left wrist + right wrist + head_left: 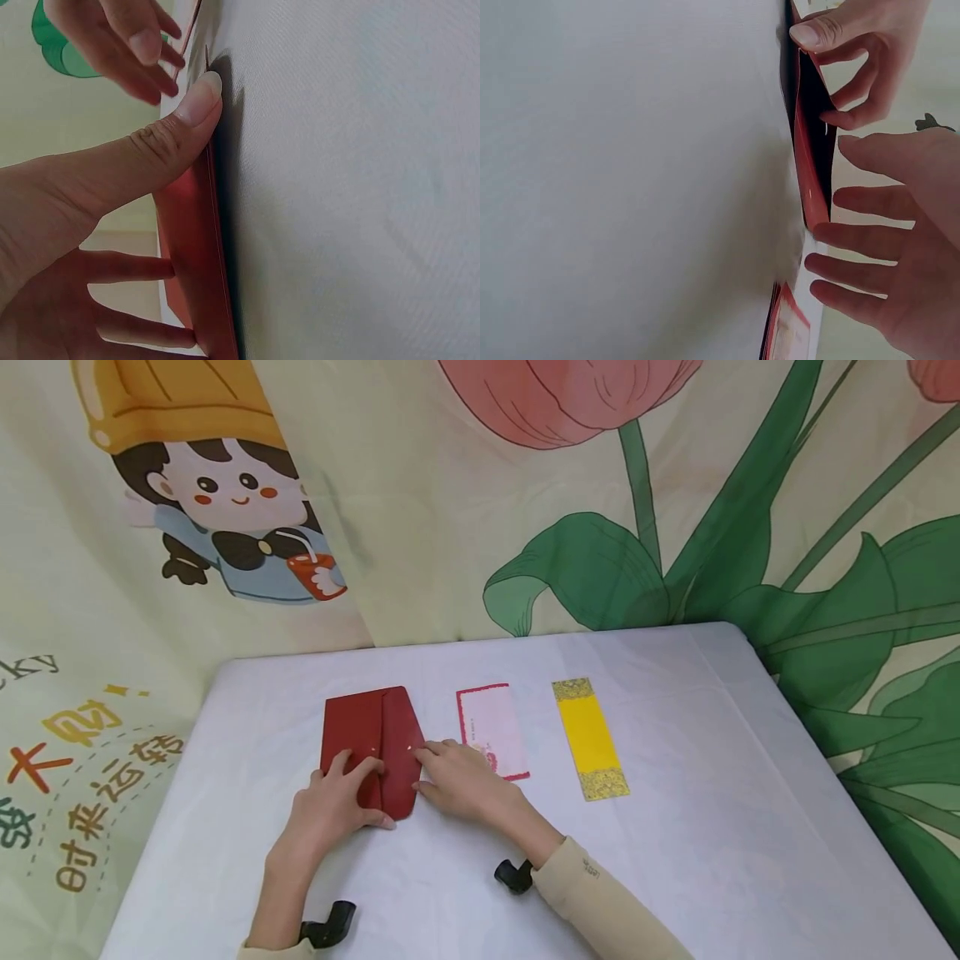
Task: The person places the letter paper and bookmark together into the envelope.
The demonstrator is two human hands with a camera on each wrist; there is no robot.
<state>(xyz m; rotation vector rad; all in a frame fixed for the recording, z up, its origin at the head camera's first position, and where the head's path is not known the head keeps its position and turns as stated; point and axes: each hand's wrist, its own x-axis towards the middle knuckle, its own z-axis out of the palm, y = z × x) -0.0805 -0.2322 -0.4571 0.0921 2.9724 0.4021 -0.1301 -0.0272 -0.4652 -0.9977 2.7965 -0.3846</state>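
Observation:
A dark red envelope (352, 718) lies on the table with its flap (401, 752) folded out to the right. My left hand (332, 802) holds its body, thumb at the near edge and fingers bent onto the top. In the right wrist view the envelope's mouth (817, 120) gapes beside the left fingertips, dark inside. My right hand (468, 781) reaches in from the right, its fingertips at the flap's outer edge. Its fingers are fairly straight and spread in the right wrist view.
Right of the envelope lies a pale card with a red border (498, 718), partly behind the right hand. Further right is a yellow strip with patterned ends (592, 735). A white cloth covers the table (712, 827); a printed curtain (420, 527) hangs behind.

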